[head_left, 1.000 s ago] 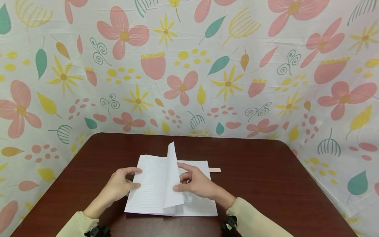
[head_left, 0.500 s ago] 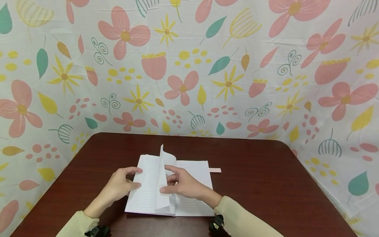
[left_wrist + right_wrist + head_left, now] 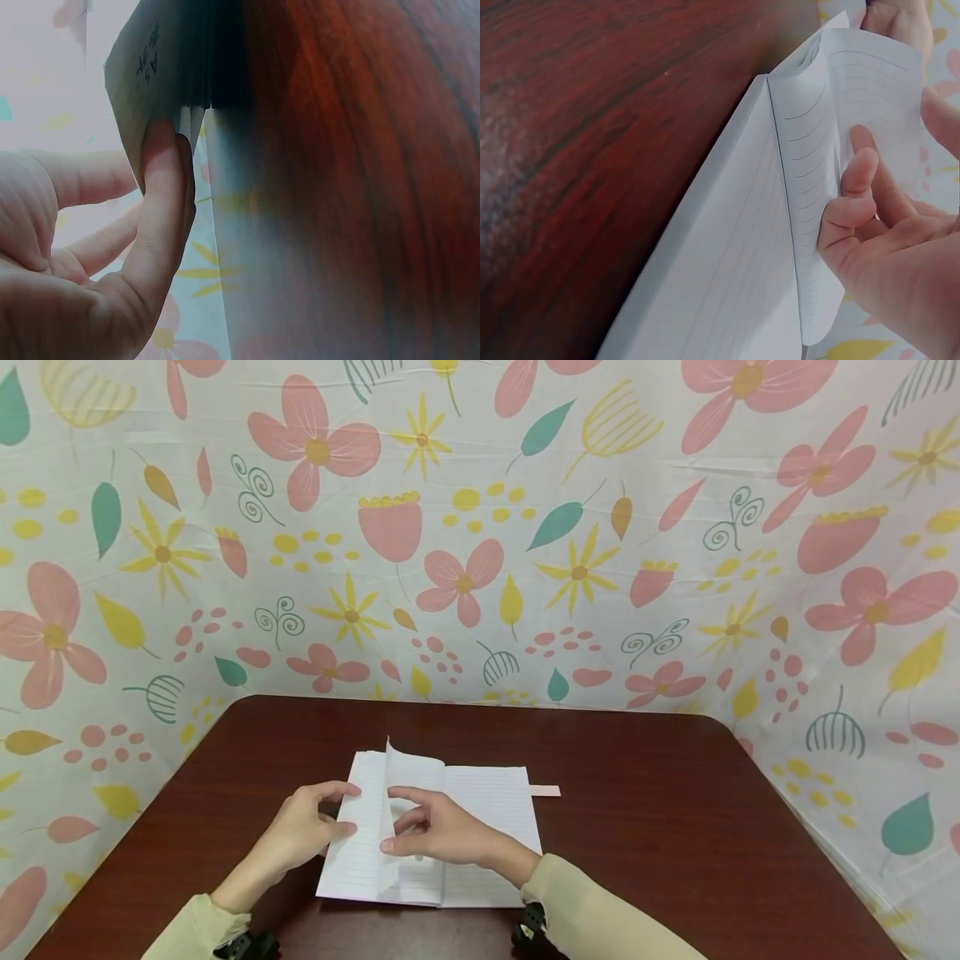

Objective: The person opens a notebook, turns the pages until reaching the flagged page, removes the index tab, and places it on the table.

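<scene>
Right grip pinched a white, lined paper leaf, apparently to stop it dropping flat; the open white ruled notebook lay on the glossy dark-red wooden desk, its left edge held by the left grip, seemingly for steadiness.

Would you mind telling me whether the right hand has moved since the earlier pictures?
Yes. In the head view, the right hand has moved left across the open notebook, away from the unmoved pale strip at its right edge.
</scene>
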`<state>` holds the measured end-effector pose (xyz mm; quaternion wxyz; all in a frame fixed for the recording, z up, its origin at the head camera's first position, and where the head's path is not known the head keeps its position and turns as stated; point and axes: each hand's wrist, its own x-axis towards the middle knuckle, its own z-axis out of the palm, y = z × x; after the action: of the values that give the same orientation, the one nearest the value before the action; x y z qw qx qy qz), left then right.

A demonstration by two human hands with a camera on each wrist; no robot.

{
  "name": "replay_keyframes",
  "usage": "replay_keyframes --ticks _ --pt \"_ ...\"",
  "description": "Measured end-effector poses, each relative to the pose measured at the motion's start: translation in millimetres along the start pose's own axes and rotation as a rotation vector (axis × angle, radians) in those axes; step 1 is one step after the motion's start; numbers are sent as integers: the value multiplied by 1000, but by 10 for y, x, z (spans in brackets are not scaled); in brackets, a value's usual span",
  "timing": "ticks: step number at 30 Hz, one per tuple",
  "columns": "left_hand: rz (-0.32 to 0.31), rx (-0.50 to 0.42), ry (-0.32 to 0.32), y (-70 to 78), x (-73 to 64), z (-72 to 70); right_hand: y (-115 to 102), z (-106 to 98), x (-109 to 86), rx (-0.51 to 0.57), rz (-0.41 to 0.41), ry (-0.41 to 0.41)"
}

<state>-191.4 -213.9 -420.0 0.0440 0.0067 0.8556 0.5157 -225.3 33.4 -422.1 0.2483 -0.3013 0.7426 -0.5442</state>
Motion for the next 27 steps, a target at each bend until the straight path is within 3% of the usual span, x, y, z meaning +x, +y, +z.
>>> replay_keyframes --ticks 11,18,27 --pt "37 -5 1 -12 15 -5 3 7 -3 -19 -26 -36" --pt "7 -11 22 -24 24 8 -3 -3 -17 -33 -35 -41" --pt "-12 23 2 -25 7 14 -17 -59 -75 -46 -59 -38"
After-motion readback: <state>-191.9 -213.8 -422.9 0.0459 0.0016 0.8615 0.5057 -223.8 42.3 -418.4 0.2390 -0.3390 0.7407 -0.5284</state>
